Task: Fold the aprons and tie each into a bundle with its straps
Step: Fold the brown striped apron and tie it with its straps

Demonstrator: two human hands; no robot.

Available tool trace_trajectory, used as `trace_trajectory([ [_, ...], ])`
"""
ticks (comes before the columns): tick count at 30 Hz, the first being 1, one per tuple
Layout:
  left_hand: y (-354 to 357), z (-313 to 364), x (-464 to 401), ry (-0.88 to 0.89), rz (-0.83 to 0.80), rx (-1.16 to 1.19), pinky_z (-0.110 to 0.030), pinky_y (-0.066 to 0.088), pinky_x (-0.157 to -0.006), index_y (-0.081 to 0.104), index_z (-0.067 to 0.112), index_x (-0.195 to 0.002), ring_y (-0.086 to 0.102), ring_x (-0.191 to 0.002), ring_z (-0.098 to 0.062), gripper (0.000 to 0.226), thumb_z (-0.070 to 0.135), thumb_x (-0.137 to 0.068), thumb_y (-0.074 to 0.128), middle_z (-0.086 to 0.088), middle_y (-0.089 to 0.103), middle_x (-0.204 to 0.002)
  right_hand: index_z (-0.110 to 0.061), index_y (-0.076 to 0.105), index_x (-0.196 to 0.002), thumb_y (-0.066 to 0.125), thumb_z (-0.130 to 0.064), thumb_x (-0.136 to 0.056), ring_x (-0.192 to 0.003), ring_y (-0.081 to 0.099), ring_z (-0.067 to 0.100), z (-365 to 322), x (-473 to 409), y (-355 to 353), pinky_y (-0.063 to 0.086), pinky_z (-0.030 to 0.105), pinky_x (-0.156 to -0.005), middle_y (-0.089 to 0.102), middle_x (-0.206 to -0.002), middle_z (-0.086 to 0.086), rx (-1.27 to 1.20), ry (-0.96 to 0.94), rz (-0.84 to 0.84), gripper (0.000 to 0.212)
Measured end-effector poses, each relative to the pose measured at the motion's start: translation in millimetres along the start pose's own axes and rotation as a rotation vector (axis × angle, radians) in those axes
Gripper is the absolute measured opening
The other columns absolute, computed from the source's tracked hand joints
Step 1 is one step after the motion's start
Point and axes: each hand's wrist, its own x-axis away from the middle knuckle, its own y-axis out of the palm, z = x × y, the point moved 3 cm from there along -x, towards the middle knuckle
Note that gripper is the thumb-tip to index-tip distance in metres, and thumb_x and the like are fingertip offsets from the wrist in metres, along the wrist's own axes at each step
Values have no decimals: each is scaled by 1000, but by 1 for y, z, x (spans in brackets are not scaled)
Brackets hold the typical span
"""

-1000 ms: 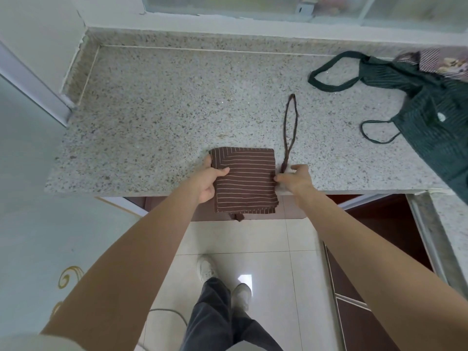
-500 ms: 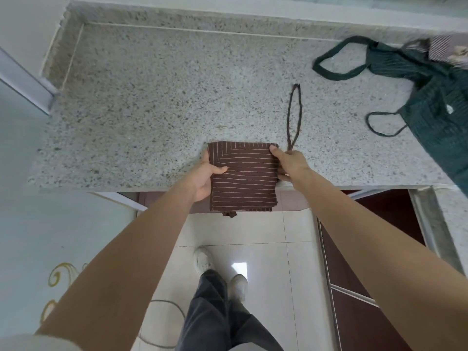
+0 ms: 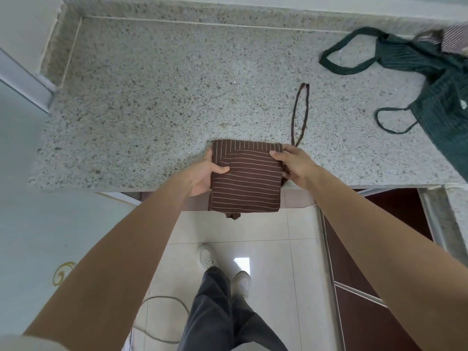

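Right, both hands are on the cloth. My left hand (image 3: 202, 173) grips the left edge of the folded brown apron (image 3: 247, 178), thumb lying across the striped top face and the fingers tucked underneath, out of sight. My right hand (image 3: 291, 162) pinches the far right corner, thumb on top near the upper edge, fingers curled round the side of the fold. So neither hand is spread wide; both are closed onto the fabric.

That brown apron is a tidy rectangle with thin pale stripes, its far half over the front edge of the desk (image 3: 152, 110) and its near half hanging out over the floor. A small scrap of fabric pokes out below its near edge. Its strap (image 3: 300, 112) runs away from the right corner as a long narrow loop lying flat on the speckled stone.

Further right, well apart, a dark green apron (image 3: 445, 97) lies spread and unfolded, its neck loop and a thinner tie curling across the desk. A bit of striped pinkish cloth (image 3: 453, 39) peeks out beyond it at the far corner.

Below the desk edge I see dark red cabinet fronts (image 3: 354, 262), glossy pale floor tiles (image 3: 266, 229), a thin cable (image 3: 162, 320) on the floor, and my own legs and white shoes.
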Motion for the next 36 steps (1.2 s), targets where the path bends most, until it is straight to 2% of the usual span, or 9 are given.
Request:
trace_trajectory([
  [5,-2,5,-2,111,148,-269,-38,44,-100,36,23,-139,55,-113,-18,69,-9,-82,60,0,58,-121,-19,51,-104,57,1,-89,-65,58,14,3,-5,2,44,23,-50,62,-87,3,-142,-14,66,26],
  [10,2,-3,0,203,277,-126,-41,49,-95,41,23,-133,58,-110,-18,59,-5,-85,61,-2,58,-121,-18,45,-115,60,3,-87,-66,59,18,-1,-10,5,46,22,-40,59,-100,8,-107,-151,114,38],
  [13,3,-5,-4,264,362,-236,-40,48,-96,41,24,-129,57,-108,-17,56,-1,-85,64,2,58,-112,-16,48,-126,61,7,-85,-99,60,23,1,-16,8,56,33,-73,56,-120,11,57,-242,82,49],
  [15,3,-7,-7,299,429,-336,-41,48,-96,36,21,-129,58,-107,-19,58,4,-83,68,-1,59,-116,-15,46,-133,61,6,-84,-117,53,23,1,-16,11,47,35,-99,53,-129,10,268,-314,53,55],
  [19,1,-9,-8,325,540,-435,-46,49,-94,21,17,-132,61,-104,-24,73,13,-81,72,-10,61,-118,-16,47,-137,61,1,-86,-125,48,22,-3,-17,14,36,29,-109,49,-136,10,571,-406,83,56],
  [22,1,-10,-4,353,491,-546,-45,47,-97,12,17,-140,59,-109,-24,89,21,-78,75,-9,59,-122,-15,46,-139,57,0,-89,-128,44,26,-5,-21,14,33,33,-112,43,-141,11,698,-420,121,53],
  [27,8,-7,16,381,437,-1120,-41,40,-101,4,30,-149,45,-121,-25,110,41,-70,79,-13,27,-144,1,36,-141,38,-6,-100,-128,36,23,-8,-19,23,33,6,-86,34,-147,18,877,-480,141,42],
  [30,11,-12,13,329,399,-1359,-39,40,-101,6,36,-149,40,-122,-27,102,50,-73,73,-12,21,-137,-17,24,-149,45,-12,-99,-140,25,25,-8,-16,22,23,21,-111,15,-155,13,844,-464,43,55],
  [36,13,-8,-1,219,398,-1261,-36,30,-111,3,25,-151,30,-134,-28,108,44,-73,75,-15,16,-147,-29,18,-150,75,-25,-78,-144,7,30,13,11,2,15,44,-116,-5,-155,12,707,-447,64,91],
])
